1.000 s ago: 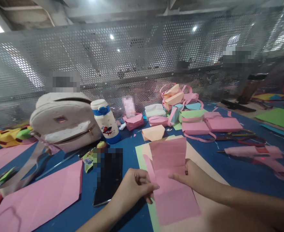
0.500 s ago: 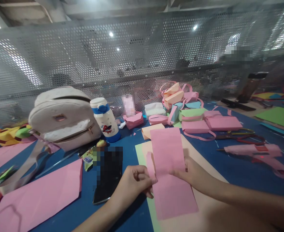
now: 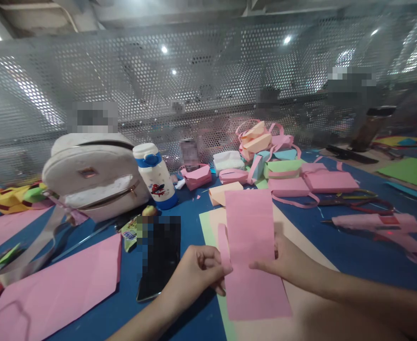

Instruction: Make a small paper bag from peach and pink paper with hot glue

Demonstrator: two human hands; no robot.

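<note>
A creased pink paper sheet [image 3: 253, 237] stands partly raised over peach and green sheets [image 3: 313, 284]. My right hand [image 3: 286, 255] grips its right side, thumb across the front and the other fingers mostly hidden behind. My left hand [image 3: 206, 270] pinches a narrow curled pink strip [image 3: 224, 244] at the sheet's left edge. Beyond the sheet lies a folded peach paper piece [image 3: 220, 194]. A pink glue gun [image 3: 379, 223] rests to the right, its nozzle pointing left.
A black phone [image 3: 158, 260], a snack packet [image 3: 130, 234] and a large pink sheet [image 3: 66, 279] lie left. Behind are a white backpack [image 3: 91, 175], a bottle [image 3: 156, 177] and small paper bags [image 3: 288, 186]. Scissors [image 3: 367, 203] lie near the glue gun.
The raised upper part of the pink sheet has shifted slightly right and looks more upright. My left hand has moved slightly right with the strip; both hands keep their hold.
</note>
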